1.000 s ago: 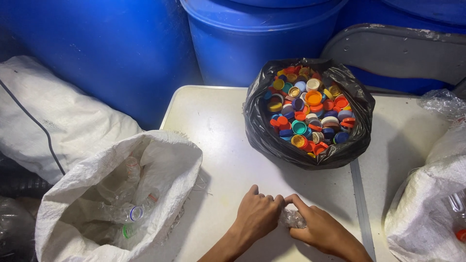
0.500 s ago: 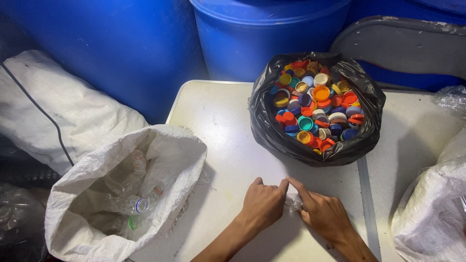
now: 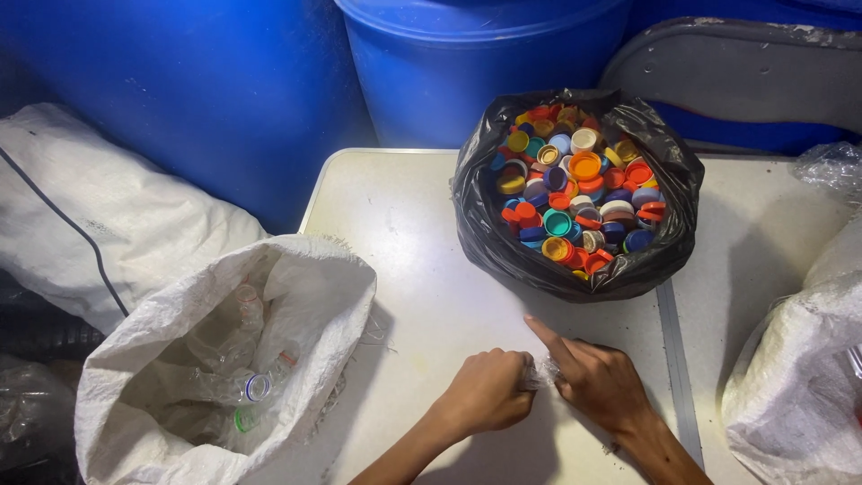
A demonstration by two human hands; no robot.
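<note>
Small crumpled clear plastic bottle (image 3: 540,373) squashed flat-ish on the white tabletop (image 3: 404,242), pinched between left hand (image 3: 485,395), fingers curled shut over it, and right hand (image 3: 602,382), index finger sticking out. Just behind: one black plastic bag (image 3: 575,193) stuffed with colourful caps. Left: one open white woven sack (image 3: 224,359) of clear bottles. Behind: two blue plastic barrels (image 3: 485,63).

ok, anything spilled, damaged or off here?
Nothing spilled: the caps all sit inside the black bag, none loose on the table. The one damaged-looking thing is the clear plastic piece, crumpled between the left hand and right hand.
</note>
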